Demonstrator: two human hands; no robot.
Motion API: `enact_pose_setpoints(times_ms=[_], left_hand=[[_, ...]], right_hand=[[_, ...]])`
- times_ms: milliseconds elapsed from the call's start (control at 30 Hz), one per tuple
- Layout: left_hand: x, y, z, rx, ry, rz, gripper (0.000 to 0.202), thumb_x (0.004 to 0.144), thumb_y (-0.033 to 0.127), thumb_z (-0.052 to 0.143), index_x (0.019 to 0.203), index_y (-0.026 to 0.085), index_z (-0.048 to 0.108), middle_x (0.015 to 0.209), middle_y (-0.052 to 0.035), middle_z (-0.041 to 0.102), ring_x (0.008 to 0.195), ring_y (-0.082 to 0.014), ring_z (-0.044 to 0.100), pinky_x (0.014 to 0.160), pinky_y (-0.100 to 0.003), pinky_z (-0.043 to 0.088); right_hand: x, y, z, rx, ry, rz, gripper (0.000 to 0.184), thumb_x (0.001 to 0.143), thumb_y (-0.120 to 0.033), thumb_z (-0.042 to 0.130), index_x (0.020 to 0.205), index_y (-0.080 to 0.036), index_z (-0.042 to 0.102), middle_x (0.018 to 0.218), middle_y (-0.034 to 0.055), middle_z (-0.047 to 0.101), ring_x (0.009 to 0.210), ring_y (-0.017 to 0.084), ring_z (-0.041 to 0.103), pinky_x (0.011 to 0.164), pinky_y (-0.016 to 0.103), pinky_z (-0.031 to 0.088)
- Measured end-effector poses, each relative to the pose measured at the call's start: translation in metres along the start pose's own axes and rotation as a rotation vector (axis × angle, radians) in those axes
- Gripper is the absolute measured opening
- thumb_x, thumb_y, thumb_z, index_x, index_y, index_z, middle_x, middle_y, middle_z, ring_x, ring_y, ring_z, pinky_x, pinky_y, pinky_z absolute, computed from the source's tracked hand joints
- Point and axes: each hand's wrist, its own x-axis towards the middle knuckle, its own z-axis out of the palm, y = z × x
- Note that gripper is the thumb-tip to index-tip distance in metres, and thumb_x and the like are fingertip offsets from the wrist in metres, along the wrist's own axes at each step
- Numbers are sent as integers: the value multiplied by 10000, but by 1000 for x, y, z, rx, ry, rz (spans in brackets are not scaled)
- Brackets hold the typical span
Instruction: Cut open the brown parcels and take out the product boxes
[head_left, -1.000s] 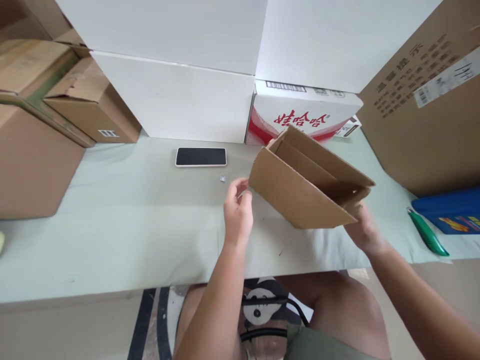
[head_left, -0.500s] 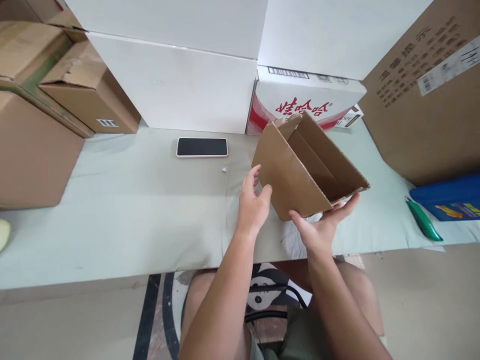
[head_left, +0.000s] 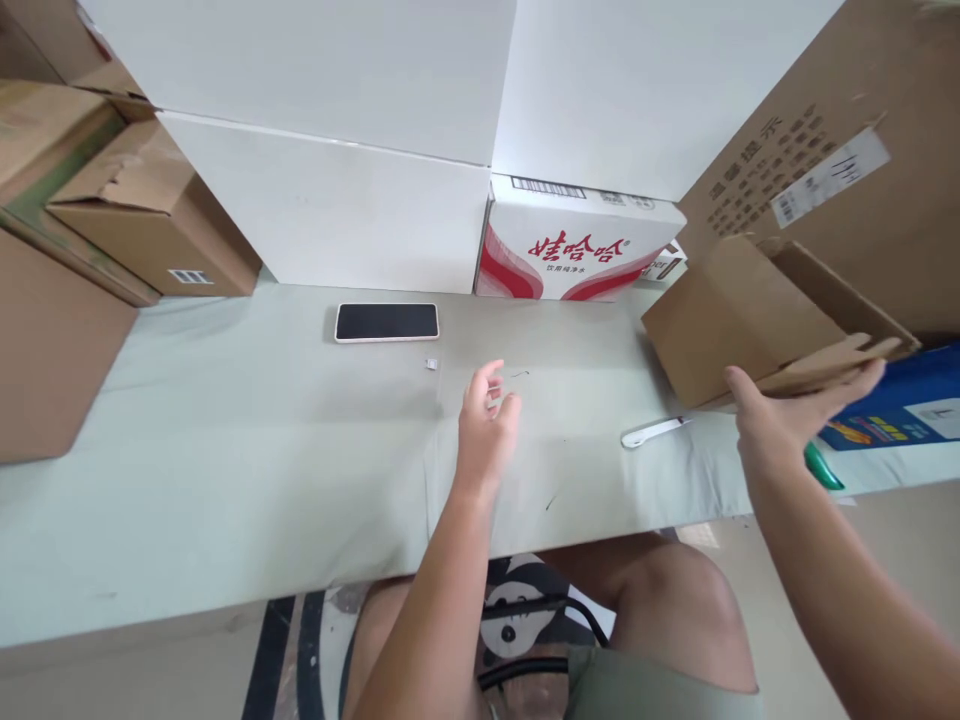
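On the right side, my right hand [head_left: 787, 410] grips an open cardboard box [head_left: 735, 320] by its near lower edge, thumb on one side and fingers along the other. The box is tilted, its open top turned toward the upper right. Over the middle of the table, my left hand [head_left: 486, 430] holds nothing, its fingers loosely bent and apart from the thumb. A phone with a dark screen [head_left: 387, 322] and a small whitish piece [head_left: 431, 364] lie to the upper left of it. Between my hands rests a slim white tool, perhaps a cutter [head_left: 652, 432].
A white-and-red carton [head_left: 577, 245] stands against white panels [head_left: 330, 200] at the back. Brown boxes [head_left: 157, 215] are stacked at left. A large brown carton [head_left: 810, 130], a blue package [head_left: 907, 400] and a green object [head_left: 823, 467] are at right. Pale cloth covers the table [head_left: 300, 480].
My right hand has carried the cardboard box to the right, away from my left hand. The slim white tool has come into sight. The view has shifted slightly.
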Motion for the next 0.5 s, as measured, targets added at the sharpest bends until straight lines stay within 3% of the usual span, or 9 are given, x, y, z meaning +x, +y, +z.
enact_pose_setpoints(times_ms=[33,100,267,400,500], left_hand=[[1,-2,2,-1,-4,-4,411,909,236,598,1313,277,659,1331,-107,678,1250,-256,656,1075,-433,538],[1,-5,4,8,-14,-6,368,907,267,597,1268,266,665,1288,-108,686,1196,-251,669,1014,-406,546],[3,-10,3,92,-28,9,237,877,298,617,1099,257,691,1259,-90,669,1099,-223,671,845,-304,530],[3,-7,2,113,1,-24,232,870,299,630,1093,265,683,1256,-82,659,1086,-215,663,809,-279,518],[4,-4,5,98,44,-29,200,875,293,627,1066,263,679,1240,-73,662,1081,-205,654,854,-287,511]], right_hand=[[6,-2,5,-60,-13,42,1518,491,-378,977,1683,-231,49,1788,219,62,1687,355,133,1390,479,140],[10,-9,19,-112,-55,75,1435,578,-387,966,1702,-181,98,1776,242,148,1669,379,190,1385,457,164],[18,-29,64,-51,-98,95,1263,710,-444,919,1702,-157,193,1728,284,265,1644,355,289,1354,434,245],[39,-34,94,-56,-171,18,1267,801,-563,828,1729,-69,120,1757,274,210,1684,295,225,1354,352,227],[58,-23,117,-63,-200,-58,1262,885,-639,716,1727,-47,-16,1758,277,227,1668,253,287,1329,325,279]])
